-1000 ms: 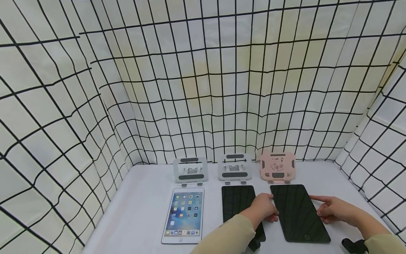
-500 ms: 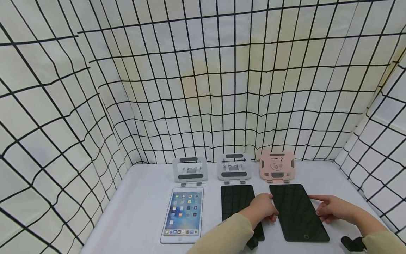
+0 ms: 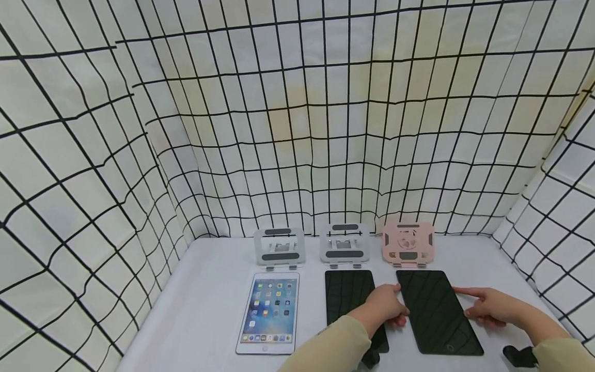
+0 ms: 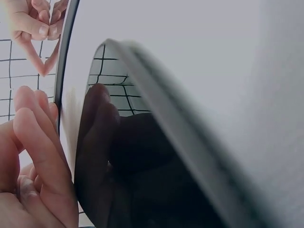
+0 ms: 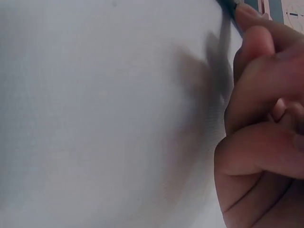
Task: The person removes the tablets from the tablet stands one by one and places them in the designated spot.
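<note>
A black-screened tablet (image 3: 439,312) lies flat, slightly slanted, between my two hands. My left hand (image 3: 385,305) reaches across the middle dark tablet (image 3: 348,290), its fingertips at the left edge of the slanted one. On the opposite side, my right hand (image 3: 497,308) points a straight index finger at the upper right edge. The thumb touches lower down that edge, while the other fingers are folded under. In the left wrist view, the left fingers (image 4: 40,142) lie along a thin tablet edge, beside the dark glossy tablet. The right wrist view shows the right fingers (image 5: 266,95) close above the white cloth.
A white tablet (image 3: 268,313) with a lit app screen lies to the left. Behind the tablets stand two grey-white folding stands (image 3: 280,257) and a pink stand (image 3: 408,263). White walls (image 3: 316,119) with a black grid enclose the table (image 3: 200,310).
Both hands stay at the sides of the slanted tablet, and the tablet keeps its place. The head view shifts only slightly.
</note>
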Available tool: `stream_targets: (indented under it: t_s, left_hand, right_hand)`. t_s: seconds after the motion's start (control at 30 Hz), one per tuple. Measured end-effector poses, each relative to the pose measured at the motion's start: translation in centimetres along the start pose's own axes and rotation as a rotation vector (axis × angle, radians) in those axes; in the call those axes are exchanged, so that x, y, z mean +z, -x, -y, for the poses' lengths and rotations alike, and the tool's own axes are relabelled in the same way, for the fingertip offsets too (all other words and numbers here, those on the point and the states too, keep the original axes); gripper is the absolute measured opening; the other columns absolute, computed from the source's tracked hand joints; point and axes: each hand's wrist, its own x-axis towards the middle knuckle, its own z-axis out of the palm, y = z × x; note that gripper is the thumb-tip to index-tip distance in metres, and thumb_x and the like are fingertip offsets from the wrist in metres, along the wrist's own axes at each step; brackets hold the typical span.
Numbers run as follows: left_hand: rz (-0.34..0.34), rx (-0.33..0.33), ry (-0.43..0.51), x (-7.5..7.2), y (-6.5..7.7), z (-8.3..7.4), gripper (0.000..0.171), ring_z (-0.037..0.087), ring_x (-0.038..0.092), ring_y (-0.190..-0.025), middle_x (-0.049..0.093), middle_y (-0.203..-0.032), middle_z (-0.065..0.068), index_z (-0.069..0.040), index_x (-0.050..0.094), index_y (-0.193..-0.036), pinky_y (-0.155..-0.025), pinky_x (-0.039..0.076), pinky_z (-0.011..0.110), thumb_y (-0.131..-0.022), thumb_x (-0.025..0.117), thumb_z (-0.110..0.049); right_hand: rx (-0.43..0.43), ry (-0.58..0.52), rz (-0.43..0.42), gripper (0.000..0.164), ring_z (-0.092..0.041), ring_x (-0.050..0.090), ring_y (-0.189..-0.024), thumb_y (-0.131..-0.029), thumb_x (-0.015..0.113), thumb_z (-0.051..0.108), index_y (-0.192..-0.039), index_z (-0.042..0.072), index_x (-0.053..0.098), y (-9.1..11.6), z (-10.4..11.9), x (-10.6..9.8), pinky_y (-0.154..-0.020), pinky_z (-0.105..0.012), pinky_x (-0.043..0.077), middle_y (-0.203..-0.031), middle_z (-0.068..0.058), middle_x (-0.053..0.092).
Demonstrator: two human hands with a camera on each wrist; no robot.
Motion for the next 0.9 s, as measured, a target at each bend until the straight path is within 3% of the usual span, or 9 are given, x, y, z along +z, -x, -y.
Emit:
stream_targets:
  t_s: [0.4, 0.63, 0.9]
  left_hand:
    - [0.023, -0.023, 0.017, 0.5, 0.1, -0.3, 0.061, 0.011, 0.052, -0.039, 0.061, -0.05, 0.003, -0.02, 0.059, -0.139, -0.042, 0.043, 0.023, -0.083, 0.08, -0.012]
    - [0.049, 0.022, 0.027, 0.3, 0.3, -0.3, 0.062, 0.012, 0.051, -0.038, 0.06, -0.049, 0.004, -0.016, 0.056, -0.142, -0.041, 0.043, 0.023, -0.084, 0.078, -0.011]
    - [0.042, 0.046, 0.091, 0.2, 1.0, -0.1, 0.053, 0.014, 0.056, -0.042, 0.063, -0.054, 0.006, -0.011, 0.057, -0.138, -0.045, 0.048, 0.027, -0.089, 0.074, -0.016]
  right_hand:
    - [-0.014, -0.083, 0.047, 0.08, -0.009, 0.045, -0.048, -0.091, 0.069, 0.02, -0.153, -0.002, 0.023, 0.2, -1.0, -0.4, -0.044, -0.022, 0.034, -0.064, 0.0, 0.058]
    - [-0.037, -0.087, 0.056, 0.078, -0.01, 0.047, -0.05, -0.093, 0.066, 0.018, -0.152, -0.005, 0.021, 0.2, -1.1, -0.6, -0.045, -0.022, 0.034, -0.065, -0.002, 0.058]
    - [-0.053, -0.019, -0.007, 0.074, -0.011, 0.048, -0.05, -0.094, 0.066, 0.022, -0.15, -0.008, 0.027, 0.0, -1.2, -0.4, -0.045, -0.023, 0.036, -0.069, -0.004, 0.061]
